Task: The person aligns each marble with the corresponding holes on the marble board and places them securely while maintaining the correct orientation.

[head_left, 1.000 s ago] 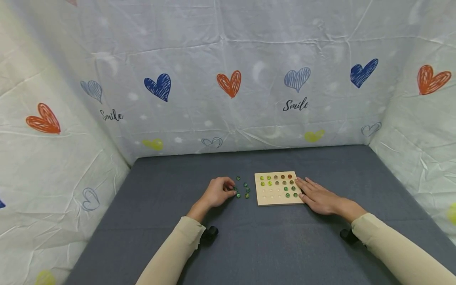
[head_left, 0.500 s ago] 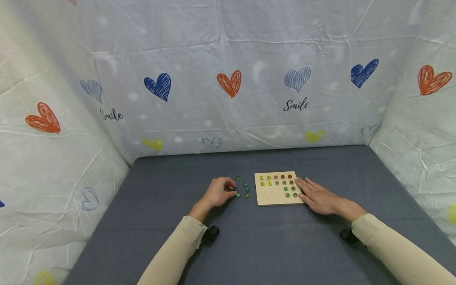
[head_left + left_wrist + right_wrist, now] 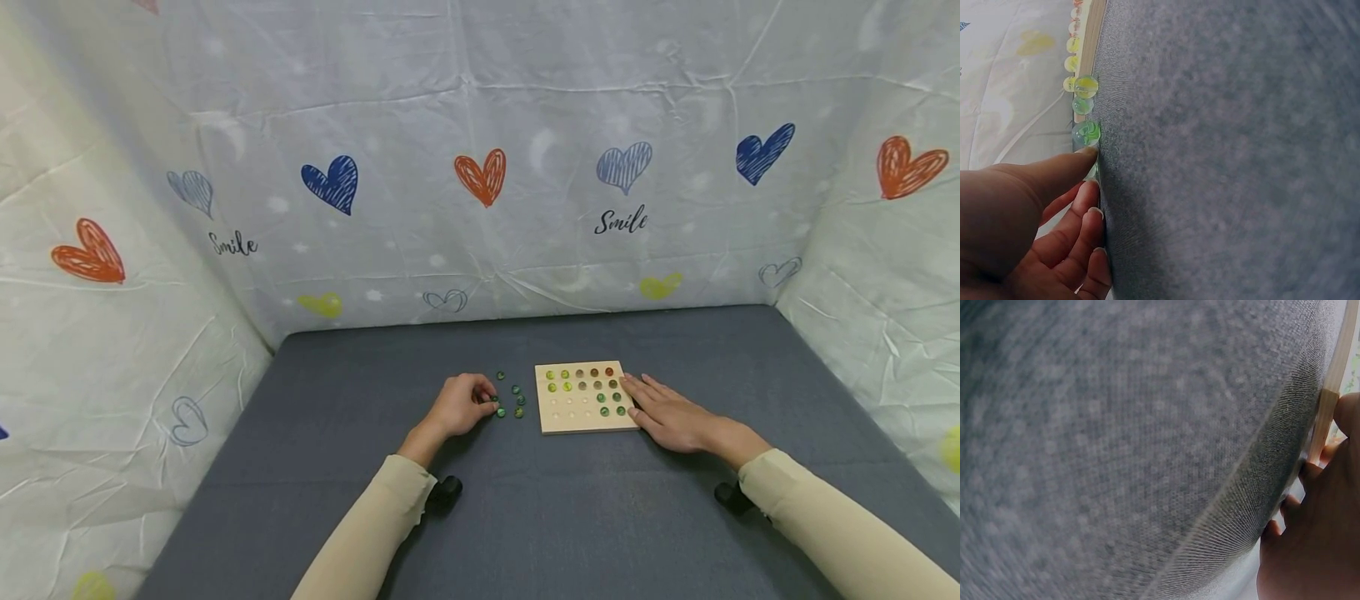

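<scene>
My left hand (image 3: 457, 406) is low over the table, left of the board, with a green glass marble (image 3: 494, 398) pinched between thumb and fingertips. In the left wrist view that marble is mostly hidden behind the thumb (image 3: 1063, 170). Just beyond the thumb sits another marble with green swirls (image 3: 1088, 132). Several loose green marbles (image 3: 515, 389) lie between this hand and the pale wooden board (image 3: 555, 426). My right hand (image 3: 678, 418) lies flat with straight fingers, its fingertips on the board's right edge.
Yellow marbles (image 3: 566, 375), brownish and reddish ones fill the board's two back rows. Green marbles (image 3: 604, 412) sit at the right of the two front rows, beside bare hollows. A dark grey cloth (image 3: 525, 517) covers the table. White heart-printed curtains (image 3: 405, 242) enclose it.
Both hands keep nearly the same place, the left at the green marble and the right on the board's edge. The head view has shifted very slightly.
</scene>
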`<state>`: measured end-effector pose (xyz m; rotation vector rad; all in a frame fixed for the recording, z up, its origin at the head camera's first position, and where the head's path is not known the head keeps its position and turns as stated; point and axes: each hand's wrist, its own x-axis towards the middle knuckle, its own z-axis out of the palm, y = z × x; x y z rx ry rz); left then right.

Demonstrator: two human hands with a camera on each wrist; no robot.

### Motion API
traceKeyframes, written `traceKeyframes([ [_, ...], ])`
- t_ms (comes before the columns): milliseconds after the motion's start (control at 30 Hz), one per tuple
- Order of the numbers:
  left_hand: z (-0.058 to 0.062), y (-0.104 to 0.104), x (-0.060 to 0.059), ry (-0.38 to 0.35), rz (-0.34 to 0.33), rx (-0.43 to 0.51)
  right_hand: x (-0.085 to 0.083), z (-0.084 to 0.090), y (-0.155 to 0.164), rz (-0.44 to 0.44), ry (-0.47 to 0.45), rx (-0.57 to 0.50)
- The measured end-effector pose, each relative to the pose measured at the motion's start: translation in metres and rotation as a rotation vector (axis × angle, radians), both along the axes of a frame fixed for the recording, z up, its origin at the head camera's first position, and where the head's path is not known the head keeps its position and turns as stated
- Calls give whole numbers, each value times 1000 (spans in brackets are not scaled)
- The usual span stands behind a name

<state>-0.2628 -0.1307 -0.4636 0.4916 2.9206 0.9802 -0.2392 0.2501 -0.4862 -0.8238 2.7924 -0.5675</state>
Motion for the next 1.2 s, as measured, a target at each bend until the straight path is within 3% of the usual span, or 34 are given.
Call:
traceKeyframes([
  [600, 1, -3, 2, -17, 12, 53, 9, 17, -6, 16, 10, 2],
  [933, -1, -8, 3, 1, 27, 75, 6, 9, -3, 40, 27, -39],
  [1200, 4, -10, 5, 30, 18, 88, 8, 15, -6, 18, -5, -11],
])
